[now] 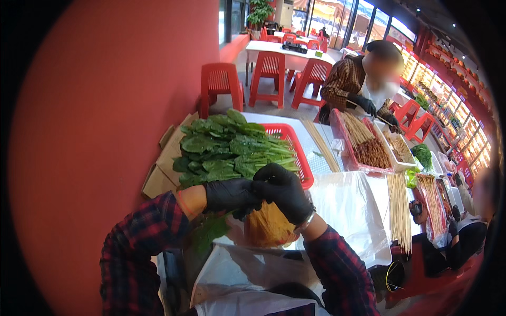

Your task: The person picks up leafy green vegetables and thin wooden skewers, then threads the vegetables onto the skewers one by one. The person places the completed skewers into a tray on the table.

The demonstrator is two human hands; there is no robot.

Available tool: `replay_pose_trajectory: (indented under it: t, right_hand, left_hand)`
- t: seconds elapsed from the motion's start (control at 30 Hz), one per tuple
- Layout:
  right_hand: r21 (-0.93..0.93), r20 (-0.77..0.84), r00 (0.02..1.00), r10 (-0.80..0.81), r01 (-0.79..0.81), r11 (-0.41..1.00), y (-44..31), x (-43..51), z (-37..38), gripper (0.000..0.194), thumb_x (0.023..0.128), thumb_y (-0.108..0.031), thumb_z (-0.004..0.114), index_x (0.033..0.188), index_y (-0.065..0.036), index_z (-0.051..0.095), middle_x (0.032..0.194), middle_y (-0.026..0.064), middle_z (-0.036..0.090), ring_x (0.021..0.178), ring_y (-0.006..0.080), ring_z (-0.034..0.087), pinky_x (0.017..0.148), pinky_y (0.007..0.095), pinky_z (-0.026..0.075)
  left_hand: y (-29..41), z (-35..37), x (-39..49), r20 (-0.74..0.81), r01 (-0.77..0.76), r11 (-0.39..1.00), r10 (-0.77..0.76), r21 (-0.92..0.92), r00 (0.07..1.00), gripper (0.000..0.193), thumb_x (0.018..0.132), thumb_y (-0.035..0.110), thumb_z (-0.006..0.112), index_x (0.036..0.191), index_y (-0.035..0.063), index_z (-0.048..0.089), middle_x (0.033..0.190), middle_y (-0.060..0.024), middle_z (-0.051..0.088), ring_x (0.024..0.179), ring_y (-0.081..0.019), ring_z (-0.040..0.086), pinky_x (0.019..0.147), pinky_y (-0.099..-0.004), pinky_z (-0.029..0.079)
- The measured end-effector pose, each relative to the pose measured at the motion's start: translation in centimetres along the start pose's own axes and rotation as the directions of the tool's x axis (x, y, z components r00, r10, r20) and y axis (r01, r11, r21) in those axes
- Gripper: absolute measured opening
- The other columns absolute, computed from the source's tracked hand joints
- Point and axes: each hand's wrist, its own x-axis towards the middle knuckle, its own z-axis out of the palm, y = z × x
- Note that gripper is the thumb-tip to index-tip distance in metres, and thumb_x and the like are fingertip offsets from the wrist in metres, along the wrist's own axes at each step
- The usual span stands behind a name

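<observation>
My left hand [233,194] and my right hand [285,194], both in black gloves, meet in front of a red plastic basket [306,168]. A loose green leaf [211,232] hangs below my left hand, its stem running up into the fingers. My right fingers are pinched together against the left hand; what lies between them is hidden. Long-stemmed leafy greens [233,148], wet and piled high, fill the basket just beyond. Under my hands is a mass of yellowish food [270,225], partly covered by the right hand.
A plastic-lined white tray [348,209] lies to the right. Bamboo skewers [321,144] rest beyond it, near a tray of skewered meat [369,148]. A gloved co-worker [342,81] bends over a white bin [399,148]. Cardboard [160,173] leans by the red wall [118,98].
</observation>
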Motion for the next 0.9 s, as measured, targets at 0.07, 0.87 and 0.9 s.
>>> replay_pose_trajectory:
  t: [0.07, 0.87, 0.9]
  right_hand:
    - [0.174, 0.028, 1.0, 0.006, -0.011, 0.985, 0.9, -0.2, -0.1, 0.009, 0.078, 0.004, 0.058, 0.084, -0.002, 0.055, 0.071, 0.0036, 0.055, 0.064, 0.0105, 0.055, 0.057, 0.0244, 0.047]
    - [-0.737, 0.4, 0.902, -0.16, 0.421, 0.529, 11.0, -3.7, -4.8, 0.026, 0.064, -0.001, 0.06, 0.09, -0.004, 0.062, 0.093, 0.0145, 0.058, 0.091, 0.033, 0.055, 0.08, 0.0394, 0.045]
    - [-0.729, 0.415, 0.894, -0.168, 0.438, 0.526, 10.9, -3.5, -4.7, 0.025, 0.065, -0.002, 0.061, 0.089, -0.004, 0.062, 0.091, 0.0141, 0.059, 0.089, 0.0328, 0.056, 0.079, 0.0393, 0.046]
  left_hand:
    - [-1.3, 0.3, 0.7, -0.025, -0.042, 0.999, 0.043, 0.026, 0.999, 0.018, 0.086, 0.024, 0.056, 0.093, 0.0085, 0.059, 0.07, 0.0001, 0.055, 0.057, -0.0064, 0.051, 0.051, -0.0191, 0.04]
    - [-9.1, 5.3, -3.1, -0.351, -0.21, 0.685, -0.072, -0.697, 0.934, 0.016, 0.087, 0.013, 0.052, 0.084, -0.0009, 0.06, 0.066, -0.0043, 0.056, 0.046, -0.0067, 0.037, 0.044, -0.0208, 0.029]
    - [-9.2, 5.5, -3.3, -0.356, -0.206, 0.672, -0.093, -0.712, 0.93, 0.016, 0.087, 0.013, 0.052, 0.084, -0.0008, 0.06, 0.065, -0.0041, 0.055, 0.046, -0.0067, 0.037, 0.044, -0.0208, 0.029]
